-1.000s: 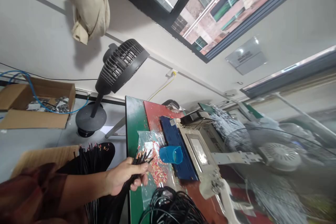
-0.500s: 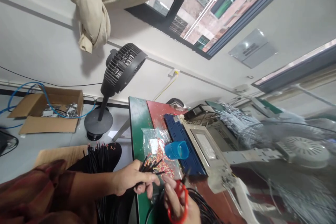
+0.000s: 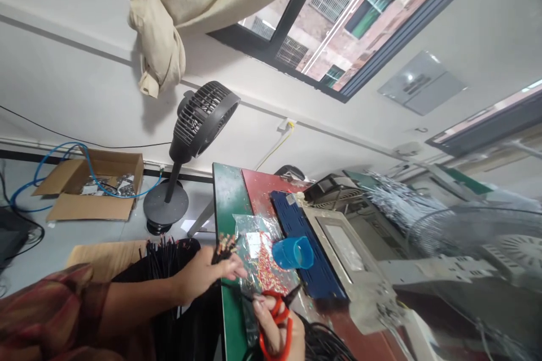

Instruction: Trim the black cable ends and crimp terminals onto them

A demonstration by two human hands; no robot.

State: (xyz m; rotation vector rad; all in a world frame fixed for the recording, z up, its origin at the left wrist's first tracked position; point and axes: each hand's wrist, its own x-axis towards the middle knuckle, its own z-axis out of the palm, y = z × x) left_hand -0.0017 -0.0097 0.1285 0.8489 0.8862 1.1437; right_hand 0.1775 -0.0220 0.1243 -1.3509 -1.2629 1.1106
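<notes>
My left hand is closed round a bunch of short black cables, whose pale, coloured ends point up past the fingers. Red-handled scissors are hooked in my right hand, their dark blades pointing up and right. A single black cable runs between my two hands, its right end close to my right fingertips. Just beyond lies a clear plastic bag, covered with many tiny red and yellow scraps. More black cables lie in a thick bundle across my lap.
A blue cup lies tipped on its side beside a dark blue panel. Behind it stands a beige machine. Coiled black cable lies right of my right hand. A floor fan and an open carton stand left of the table.
My left hand has turned, so the cable ends now point upward instead of right. My right hand with the scissors has shifted left and lower. The camera view has tilted slightly.
</notes>
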